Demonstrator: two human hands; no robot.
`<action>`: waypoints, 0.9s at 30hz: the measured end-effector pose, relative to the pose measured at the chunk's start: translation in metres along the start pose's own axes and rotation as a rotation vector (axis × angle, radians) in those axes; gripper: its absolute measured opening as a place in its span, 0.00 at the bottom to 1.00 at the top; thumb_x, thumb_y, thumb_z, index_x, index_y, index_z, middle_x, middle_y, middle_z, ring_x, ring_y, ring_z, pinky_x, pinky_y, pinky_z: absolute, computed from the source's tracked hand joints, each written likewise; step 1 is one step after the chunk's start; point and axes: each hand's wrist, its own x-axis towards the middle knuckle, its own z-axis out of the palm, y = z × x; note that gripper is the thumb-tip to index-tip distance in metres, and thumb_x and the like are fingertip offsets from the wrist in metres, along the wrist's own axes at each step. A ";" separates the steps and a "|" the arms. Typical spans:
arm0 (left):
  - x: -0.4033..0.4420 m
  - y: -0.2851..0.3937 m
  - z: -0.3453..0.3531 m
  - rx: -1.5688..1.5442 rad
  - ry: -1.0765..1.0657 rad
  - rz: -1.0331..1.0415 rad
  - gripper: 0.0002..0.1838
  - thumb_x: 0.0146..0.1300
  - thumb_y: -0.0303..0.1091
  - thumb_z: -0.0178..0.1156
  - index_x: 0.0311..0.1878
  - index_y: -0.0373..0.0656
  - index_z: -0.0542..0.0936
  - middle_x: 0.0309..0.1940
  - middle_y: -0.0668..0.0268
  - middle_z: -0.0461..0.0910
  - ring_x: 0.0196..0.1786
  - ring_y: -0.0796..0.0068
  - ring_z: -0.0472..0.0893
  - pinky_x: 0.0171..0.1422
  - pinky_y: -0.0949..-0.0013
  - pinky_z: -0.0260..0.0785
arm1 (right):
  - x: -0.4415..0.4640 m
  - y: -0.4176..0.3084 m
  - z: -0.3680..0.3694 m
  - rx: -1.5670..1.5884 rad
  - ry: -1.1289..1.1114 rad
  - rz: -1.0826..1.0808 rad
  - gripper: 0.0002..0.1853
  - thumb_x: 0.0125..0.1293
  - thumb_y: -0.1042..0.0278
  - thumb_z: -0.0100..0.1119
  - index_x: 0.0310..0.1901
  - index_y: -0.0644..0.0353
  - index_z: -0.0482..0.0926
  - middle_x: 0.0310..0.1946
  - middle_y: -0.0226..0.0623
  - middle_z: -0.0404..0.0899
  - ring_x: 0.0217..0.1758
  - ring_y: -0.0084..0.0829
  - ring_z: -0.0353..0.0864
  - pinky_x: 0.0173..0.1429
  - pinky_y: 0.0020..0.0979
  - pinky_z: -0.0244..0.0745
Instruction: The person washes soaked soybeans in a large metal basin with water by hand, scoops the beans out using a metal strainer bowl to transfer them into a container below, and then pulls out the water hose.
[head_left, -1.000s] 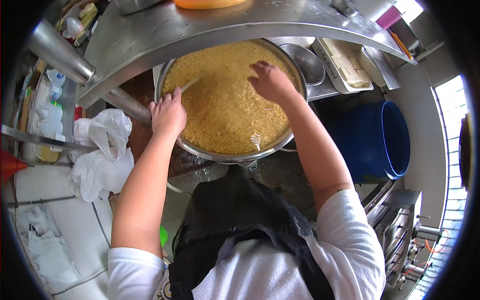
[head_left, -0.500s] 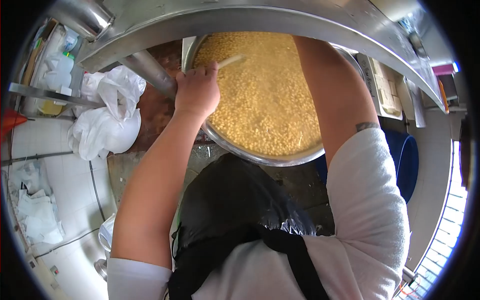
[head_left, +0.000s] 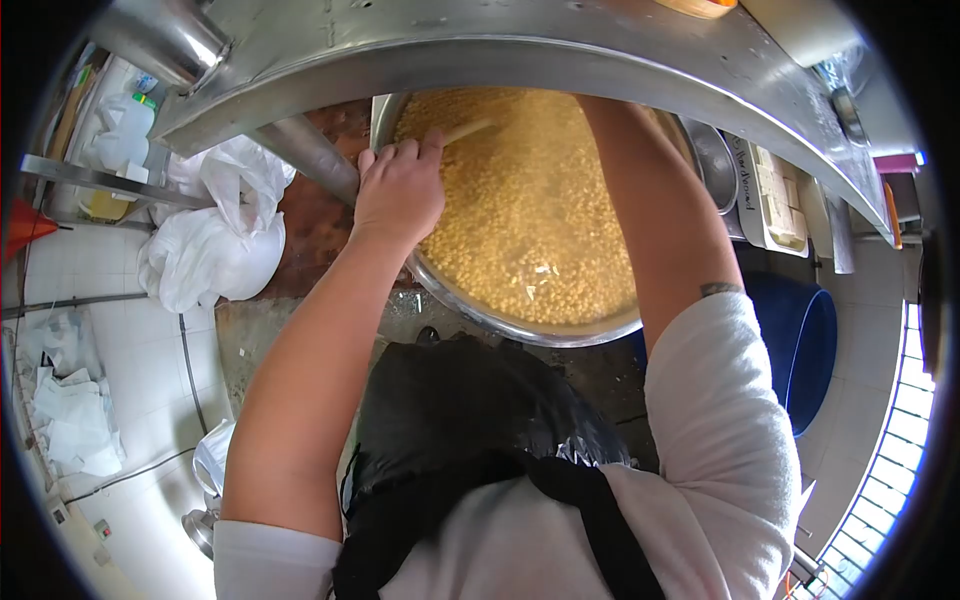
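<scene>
A large round metal basin (head_left: 470,318) holds many small yellow beans (head_left: 560,270), which look like soybeans under cloudy liquid. At the basin's left rim, my left hand (head_left: 402,195) is closed, knuckles upward. A pale stick (head_left: 467,130) sticks out from beside its index finger over the beans. Whether those fingers also grip the rim is hidden. My right forearm (head_left: 665,200) reaches across the basin's right side, and the hand beyond it is out of sight behind the metal shelf edge (head_left: 480,62).
White plastic bags (head_left: 225,250) bulge on the left. A blue barrel (head_left: 800,350) stands at right, below a tray of pale blocks (head_left: 775,195). A metal bowl (head_left: 712,165) sits beside the basin. The shelf overhangs the basin's far part, with a metal post (head_left: 310,160) at left.
The view has tilted a little, so the shelf and basin sit lower in it. My right forearm has shifted slightly left, and more of the metal bowl shows. My left hand keeps its place by the rim.
</scene>
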 end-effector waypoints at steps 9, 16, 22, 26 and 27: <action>0.000 0.007 -0.009 -0.009 -0.034 -0.018 0.28 0.72 0.31 0.55 0.75 0.49 0.76 0.55 0.59 0.87 0.60 0.57 0.85 0.67 0.50 0.66 | -0.043 -0.052 0.011 0.368 -0.219 -0.107 0.22 0.72 0.57 0.65 0.64 0.57 0.85 0.56 0.56 0.88 0.61 0.55 0.88 0.67 0.51 0.81; 0.001 0.011 -0.013 0.065 -0.069 -0.016 0.27 0.74 0.32 0.51 0.75 0.50 0.76 0.57 0.59 0.87 0.62 0.58 0.85 0.69 0.49 0.65 | -0.108 -0.122 0.003 0.530 -0.019 -0.080 0.16 0.69 0.58 0.64 0.52 0.55 0.89 0.50 0.51 0.90 0.56 0.52 0.90 0.61 0.51 0.84; 0.000 0.014 -0.014 0.096 -0.079 -0.023 0.28 0.75 0.34 0.52 0.78 0.50 0.75 0.59 0.58 0.87 0.62 0.57 0.86 0.69 0.48 0.66 | -0.160 -0.120 -0.045 0.595 -0.090 0.060 0.14 0.68 0.63 0.59 0.49 0.58 0.89 0.49 0.50 0.90 0.53 0.52 0.90 0.59 0.50 0.85; -0.001 0.017 -0.019 0.103 -0.096 -0.022 0.29 0.75 0.34 0.54 0.79 0.50 0.73 0.60 0.57 0.87 0.63 0.56 0.86 0.69 0.47 0.66 | -0.188 -0.068 -0.057 0.435 0.020 0.232 0.14 0.70 0.64 0.56 0.46 0.60 0.88 0.47 0.52 0.90 0.50 0.55 0.90 0.56 0.52 0.86; -0.001 0.018 -0.020 0.100 -0.093 -0.021 0.29 0.75 0.34 0.54 0.79 0.50 0.73 0.60 0.57 0.87 0.63 0.56 0.86 0.69 0.47 0.66 | -0.196 -0.053 -0.061 0.395 0.052 0.316 0.14 0.70 0.64 0.55 0.45 0.60 0.87 0.47 0.52 0.90 0.49 0.56 0.90 0.55 0.52 0.87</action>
